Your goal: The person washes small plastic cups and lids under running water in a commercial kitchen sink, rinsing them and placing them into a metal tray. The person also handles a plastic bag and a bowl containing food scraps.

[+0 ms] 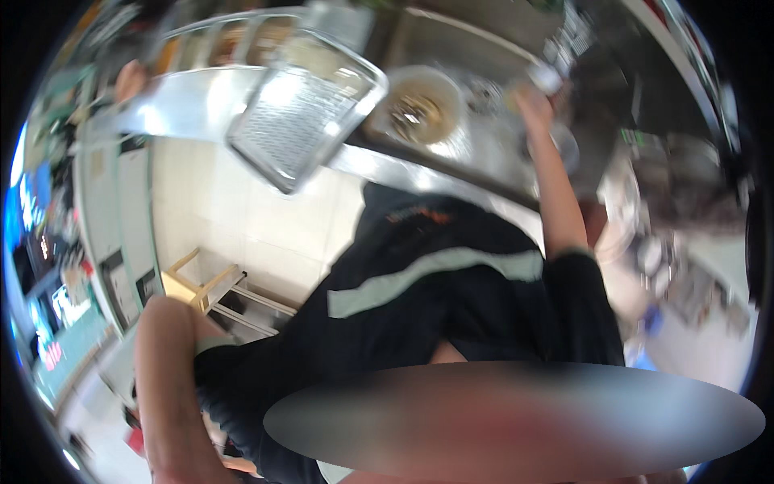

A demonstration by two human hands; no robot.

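Note:
My right arm reaches out over a metal sink counter (492, 149). At its end my right hand (532, 106) looks closed, with blurred fingers, against a small whitish object (547, 79) that I cannot make out. Left of that hand stands a round pale tub (458, 105) holding brownish liquid and some shiny pieces. A clear round container (566, 152) sits beside my right wrist. My left arm bends at the elbow at the lower left, and its hand lies outside the picture.
A perforated metal tray (294, 121) juts over the counter's front edge. Behind it stand several food bins (230, 42). Another person's hand (131, 81) shows at the upper left. A wooden-framed stool or rack (211, 282) stands on the floor. Blurred kitchenware (661, 258) lies at the right.

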